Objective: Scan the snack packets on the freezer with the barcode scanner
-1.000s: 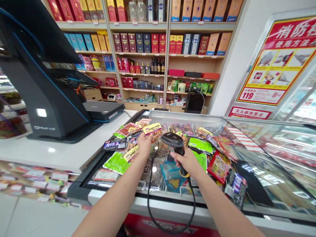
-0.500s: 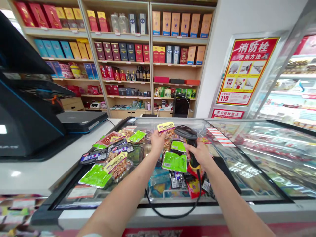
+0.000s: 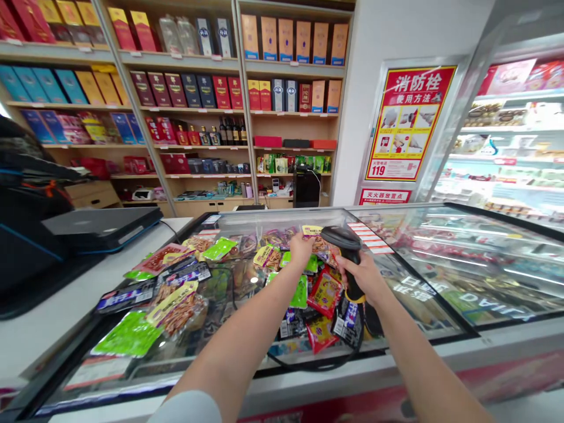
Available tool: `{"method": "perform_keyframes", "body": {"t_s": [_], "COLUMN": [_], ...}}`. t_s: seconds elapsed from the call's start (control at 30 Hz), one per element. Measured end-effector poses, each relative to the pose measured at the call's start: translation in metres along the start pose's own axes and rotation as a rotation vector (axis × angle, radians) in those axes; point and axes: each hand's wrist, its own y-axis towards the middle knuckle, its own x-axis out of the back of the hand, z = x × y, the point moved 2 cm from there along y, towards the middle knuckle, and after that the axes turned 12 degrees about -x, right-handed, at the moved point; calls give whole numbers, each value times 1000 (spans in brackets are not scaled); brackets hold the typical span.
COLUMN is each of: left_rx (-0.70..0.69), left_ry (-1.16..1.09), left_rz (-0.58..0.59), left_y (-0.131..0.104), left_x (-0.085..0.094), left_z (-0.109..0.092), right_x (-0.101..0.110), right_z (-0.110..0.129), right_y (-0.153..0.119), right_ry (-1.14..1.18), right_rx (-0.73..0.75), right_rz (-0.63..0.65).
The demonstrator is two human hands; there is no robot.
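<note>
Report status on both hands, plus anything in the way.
Left hand holding yellow-labelled packet. Right hand gripping scanner. Scanner partly hiding that packet from view.

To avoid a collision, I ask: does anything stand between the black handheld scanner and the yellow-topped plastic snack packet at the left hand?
Nothing visible stands between the black handheld scanner in the right hand and the yellow-topped plastic snack packet. They appear side by side; contact is unclear.
</note>
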Motion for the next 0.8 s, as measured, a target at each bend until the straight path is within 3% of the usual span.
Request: {"method": "perform_keyframes", "body": {"t_s": [0.23,0.37,0.5,0.63,0.8], "left_rx": [-83,-117,-142,-189,-151], "left_ry": [406,500,454,358,397], "left_rz": [209,159,122,57,-7], "left_y": [-3,-7,-12,-16,-20], "left_x": [5,7,17,48,118], "left_z": [-15,-14,-16,-16,1], "right_x": [4,2,-3,-16,-47], "right_z": [-6,-7,-10,-15,-14], "right_y": [-1,-3,-5,-3,-2], "right_ry": [-25,-28,7,12,-41], "right_rx": [-7,-26,-29,-52,14], "right_rz": [-12,-17,-18,34,140]}}
